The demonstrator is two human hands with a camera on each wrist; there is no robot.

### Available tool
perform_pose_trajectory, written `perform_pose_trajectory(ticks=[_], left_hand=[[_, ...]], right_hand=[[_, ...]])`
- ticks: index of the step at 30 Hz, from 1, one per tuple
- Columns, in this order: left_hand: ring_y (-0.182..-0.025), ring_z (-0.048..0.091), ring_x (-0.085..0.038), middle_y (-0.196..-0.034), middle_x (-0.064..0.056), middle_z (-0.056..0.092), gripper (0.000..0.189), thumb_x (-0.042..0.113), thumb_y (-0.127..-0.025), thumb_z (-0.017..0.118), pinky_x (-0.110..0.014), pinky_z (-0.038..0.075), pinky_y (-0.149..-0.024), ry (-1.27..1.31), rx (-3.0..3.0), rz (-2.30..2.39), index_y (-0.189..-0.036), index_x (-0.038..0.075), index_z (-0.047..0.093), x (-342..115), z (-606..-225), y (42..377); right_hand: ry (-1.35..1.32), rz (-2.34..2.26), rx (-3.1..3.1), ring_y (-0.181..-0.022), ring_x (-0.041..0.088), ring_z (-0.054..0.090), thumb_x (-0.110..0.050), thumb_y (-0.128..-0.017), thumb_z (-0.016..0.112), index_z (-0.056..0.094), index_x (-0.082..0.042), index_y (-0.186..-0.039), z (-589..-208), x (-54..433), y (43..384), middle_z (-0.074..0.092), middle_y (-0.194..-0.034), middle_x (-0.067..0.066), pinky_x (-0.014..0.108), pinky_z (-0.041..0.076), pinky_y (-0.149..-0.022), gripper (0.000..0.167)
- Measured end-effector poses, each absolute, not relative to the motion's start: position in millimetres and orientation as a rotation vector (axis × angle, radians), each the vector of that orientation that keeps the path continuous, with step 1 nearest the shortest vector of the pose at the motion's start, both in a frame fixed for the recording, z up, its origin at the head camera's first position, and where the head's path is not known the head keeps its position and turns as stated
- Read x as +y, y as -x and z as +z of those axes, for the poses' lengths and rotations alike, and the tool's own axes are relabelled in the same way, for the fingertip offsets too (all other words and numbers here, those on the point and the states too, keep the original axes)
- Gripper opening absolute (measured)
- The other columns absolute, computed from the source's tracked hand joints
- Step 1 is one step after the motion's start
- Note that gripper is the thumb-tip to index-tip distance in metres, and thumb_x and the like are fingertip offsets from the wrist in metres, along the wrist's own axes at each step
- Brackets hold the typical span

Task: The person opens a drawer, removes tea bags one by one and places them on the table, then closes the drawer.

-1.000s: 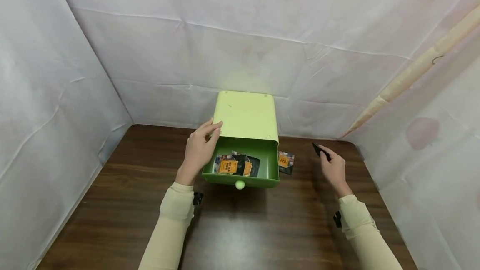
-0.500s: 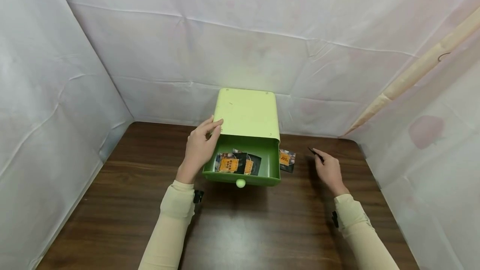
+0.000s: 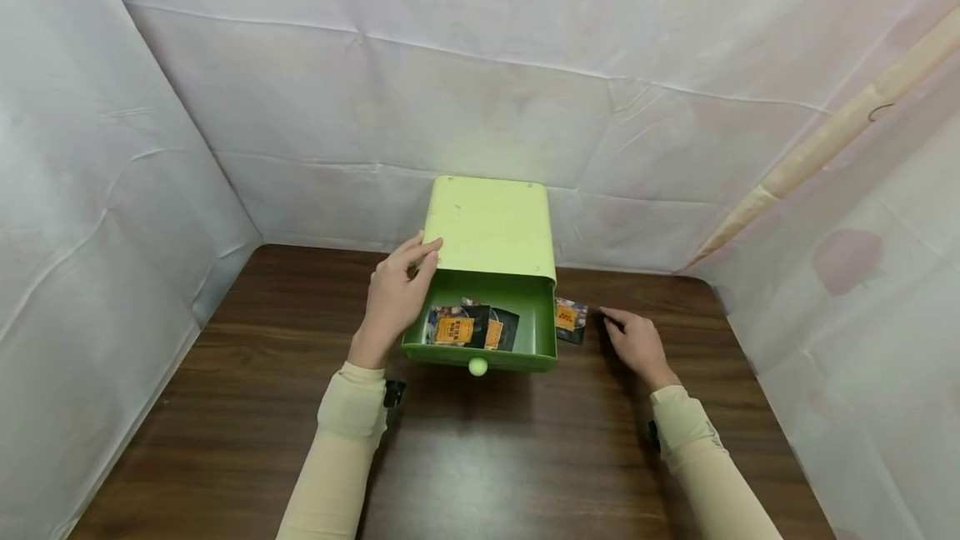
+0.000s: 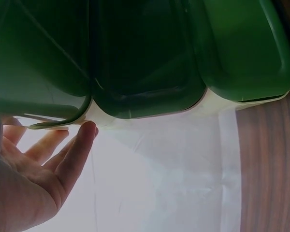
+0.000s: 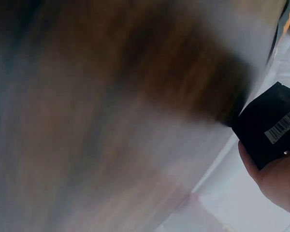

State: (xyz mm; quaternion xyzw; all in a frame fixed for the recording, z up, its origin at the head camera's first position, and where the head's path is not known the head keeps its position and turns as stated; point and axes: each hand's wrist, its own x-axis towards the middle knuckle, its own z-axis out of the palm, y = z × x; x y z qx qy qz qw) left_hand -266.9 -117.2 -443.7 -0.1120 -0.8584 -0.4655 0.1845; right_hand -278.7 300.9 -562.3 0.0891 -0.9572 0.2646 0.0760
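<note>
A light green drawer cabinet [image 3: 489, 223] stands at the back of the table, its top drawer [image 3: 536, 332] pulled out. Inside the drawer lie several black sachets [image 3: 456, 328] with orange labels. My left hand [image 3: 396, 294] touches the cabinet's left front corner at the top; the left wrist view shows its fingers [image 4: 76, 157] fairly straight against the casing. To the right of the cabinet my right hand [image 3: 637, 347] pinches a black sachet [image 5: 266, 123] with a barcode on its back, barely visible from the head. Another sachet [image 3: 571, 321] is partly hidden behind the drawer's right side.
Below the pulled-out drawer, two more green drawers [image 4: 147, 58] [image 4: 246, 48] sit in the cabinet. A round knob [image 3: 477, 367] sticks out in front of the top one. Whitish cloth [image 3: 300, 90] hangs around the dark wooden table [image 3: 247, 407].
My right hand has moved left with the sachet, towards the cabinet and the sachet beside it. My left hand stays at the cabinet's corner.
</note>
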Motion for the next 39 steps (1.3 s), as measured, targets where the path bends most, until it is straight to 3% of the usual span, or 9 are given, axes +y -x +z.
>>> perform_pose_trajectory(ticks=[4, 6, 9, 16, 17, 24, 39], left_hand=[[-0.032, 0.023, -0.012, -0.148, -0.004, 0.044, 0.037, 0.044, -0.102, 0.048, -0.03, 0.026, -0.035, 0.327, -2.415, -1.317, -0.132, 0.028, 0.063, -117.8, -443.0, 265.8], [-0.032, 0.023, -0.011, -0.148, -0.004, 0.044, 0.038, 0.044, -0.102, 0.048, -0.03, 0.027, -0.036, 0.331, -2.411, -1.317, -0.132, 0.027, 0.063, -118.0, -442.8, 265.6], [-0.032, 0.023, -0.011, -0.148, -0.004, 0.044, 0.038, 0.044, -0.102, 0.047, -0.03, 0.027, -0.036, 0.332, -2.414, -1.318, -0.132, 0.027, 0.063, -118.1, -443.0, 265.1], [-0.033, 0.031, -0.014, -0.149, 0.001, 0.042, 0.037, 0.044, -0.102, 0.047, -0.032, 0.03, -0.04, 0.322, -2.447, -1.321, -0.133, 0.029, 0.062, -118.3, -442.8, 260.9], [-0.033, 0.031, -0.013, -0.149, -0.001, 0.042, 0.037, 0.044, -0.102, 0.047, -0.032, 0.03, -0.041, 0.327, -2.442, -1.324, -0.133, 0.029, 0.062, -118.3, -443.0, 260.7], [-0.031, 0.024, -0.006, -0.148, -0.004, 0.044, 0.037, 0.044, -0.102, 0.047, -0.031, 0.027, -0.037, 0.349, -2.419, -1.317, -0.132, 0.028, 0.063, -120.7, -442.6, 264.2], [-0.032, 0.019, -0.008, -0.148, -0.003, 0.044, 0.037, 0.044, -0.102, 0.048, -0.03, 0.025, -0.035, 0.345, -2.409, -1.312, -0.131, 0.028, 0.063, -119.5, -442.3, 262.8]], right_hand=[[-0.291, 0.766, -2.908, -0.056, 0.026, 0.057, -0.012, -0.097, 0.061, 0.063, -0.008, -0.131, -565.0, 298.1, 276.6, 0.064, -0.122, 0.019, 0.04, 0.042, -0.055, 0.034], [-0.304, 0.76, -2.918, -0.073, 0.033, 0.065, -0.014, -0.097, 0.061, 0.063, -0.009, -0.132, -565.7, 297.4, 276.4, 0.063, -0.123, 0.018, 0.045, 0.048, -0.062, 0.035], [-0.329, 0.736, -2.935, -0.096, 0.039, 0.065, -0.016, -0.096, 0.063, 0.062, -0.009, -0.133, -567.1, 298.0, 276.5, 0.062, -0.126, 0.018, 0.053, 0.05, -0.075, 0.037], [-0.36, 0.691, -3.011, -0.09, 0.039, 0.065, -0.02, -0.093, 0.068, 0.06, -0.01, -0.135, -570.2, 300.2, 277.2, 0.06, -0.128, 0.019, 0.047, 0.05, -0.065, 0.044], [-0.367, 0.683, -3.012, -0.096, 0.037, 0.065, -0.02, -0.092, 0.07, 0.061, -0.01, -0.134, -570.3, 300.3, 277.6, 0.061, -0.127, 0.019, 0.047, 0.051, -0.068, 0.044], [-0.407, 0.694, -3.083, -0.103, 0.035, 0.063, -0.025, -0.089, 0.074, 0.058, -0.008, -0.137, -566.4, 298.9, 280.3, 0.061, -0.125, 0.022, 0.053, 0.049, -0.082, 0.054], [-0.528, 0.661, -3.147, -0.125, 0.049, 0.043, -0.029, -0.088, 0.075, 0.05, -0.003, -0.142, -561.5, 298.7, 277.2, 0.044, -0.14, 0.03, 0.06, 0.037, -0.097, 0.065]])
